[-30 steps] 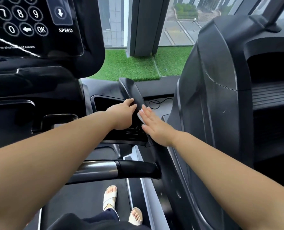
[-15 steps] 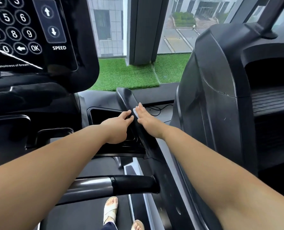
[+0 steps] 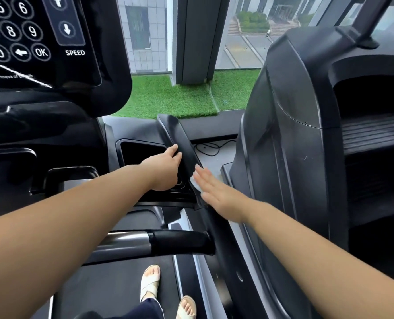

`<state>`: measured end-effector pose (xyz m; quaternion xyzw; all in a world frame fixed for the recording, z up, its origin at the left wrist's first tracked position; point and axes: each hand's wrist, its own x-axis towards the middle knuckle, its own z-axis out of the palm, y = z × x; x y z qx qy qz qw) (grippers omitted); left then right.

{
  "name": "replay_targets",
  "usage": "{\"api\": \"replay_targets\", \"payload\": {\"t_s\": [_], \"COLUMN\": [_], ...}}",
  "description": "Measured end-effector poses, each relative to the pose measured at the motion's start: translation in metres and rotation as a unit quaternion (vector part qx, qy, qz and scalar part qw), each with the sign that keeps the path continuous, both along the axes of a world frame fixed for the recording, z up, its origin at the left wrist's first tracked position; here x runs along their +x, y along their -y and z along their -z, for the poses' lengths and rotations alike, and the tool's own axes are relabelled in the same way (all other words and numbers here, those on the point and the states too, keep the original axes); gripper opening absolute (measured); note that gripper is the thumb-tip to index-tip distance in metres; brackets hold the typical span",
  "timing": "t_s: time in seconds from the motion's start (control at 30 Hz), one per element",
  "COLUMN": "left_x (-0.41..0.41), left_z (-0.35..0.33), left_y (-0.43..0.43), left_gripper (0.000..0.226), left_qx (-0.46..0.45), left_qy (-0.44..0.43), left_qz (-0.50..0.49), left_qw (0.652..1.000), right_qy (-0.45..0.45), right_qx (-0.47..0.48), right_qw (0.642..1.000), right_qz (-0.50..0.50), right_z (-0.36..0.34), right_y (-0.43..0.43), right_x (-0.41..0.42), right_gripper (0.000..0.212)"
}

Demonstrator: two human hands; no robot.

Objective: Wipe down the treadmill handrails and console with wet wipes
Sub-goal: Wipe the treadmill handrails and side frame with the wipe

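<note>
Ahead of me a dark pillar (image 3: 196, 40) stands on green turf (image 3: 168, 97), daylit windows (image 3: 143, 31) either side of it.

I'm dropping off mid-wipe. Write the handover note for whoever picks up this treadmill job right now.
Left hand: grips the inner edge of the side handrail.
Right hand: flat, fingers straight, pressing the wet wipe against that handrail's outer face, nearer the person than the left hand.
Done: this handrail is being wiped; how much of it is clean cannot be told.
Left: likely the rest of this handrail, the front crossbar and the console keypad. Neither hand touches those two now.
</note>
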<state>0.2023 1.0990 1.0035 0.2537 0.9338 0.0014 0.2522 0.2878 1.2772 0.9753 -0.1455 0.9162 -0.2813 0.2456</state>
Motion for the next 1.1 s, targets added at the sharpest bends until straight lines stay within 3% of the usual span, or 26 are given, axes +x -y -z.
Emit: {"api": "replay_targets", "payload": {"t_s": [0.13,0.33,0.5,0.7,0.87,0.97,1.03,1.1], "left_x": [0.01,0.022,0.054,0.1,0.131,0.139,0.14,0.143], "left_z": [-0.002,-0.002,-0.001,-0.005,-0.004,0.001,0.005,0.005], "left_y": [-0.004,-0.003,-0.007,-0.001,-0.003,-0.003,0.001,0.005], "left_gripper": [0.066,0.063,0.062,0.057,0.061,0.062,0.059,0.053], "left_qx": [0.009,0.029,0.028,0.002,-0.033,-0.052,-0.032,0.021], "left_qy": [-0.004,0.0,-0.008,-0.029,-0.113,-0.169,-0.194,-0.222], "left_qz": [-0.01,-0.012,0.025,0.022,0.03,0.051,0.065,0.083], "left_qw": [1.0,1.0,0.999,0.999,0.993,0.983,0.978,0.971], "right_qy": [-0.042,-0.118,-0.123,-0.13,-0.208,-0.304,-0.342,-0.326], "right_qx": [0.014,-0.026,-0.051,-0.035,0.005,-0.022,-0.064,-0.091], "right_qw": [0.999,0.991,0.988,0.988,0.969,0.938,0.922,0.925], "right_qz": [0.032,0.059,0.077,0.075,0.133,0.166,0.17,0.172], "right_z": [0.001,0.016,0.025,0.022,0.035,0.043,0.047,0.04], "right_y": [0.022,0.014,0.0,0.009,0.018,0.021,0.015,0.004], "right_x": [-0.034,0.012,0.067,0.027,0.021,0.044,0.061,0.07], "right_gripper": [0.052,0.053,0.053,0.053,0.047,0.034,0.028,0.028]}}
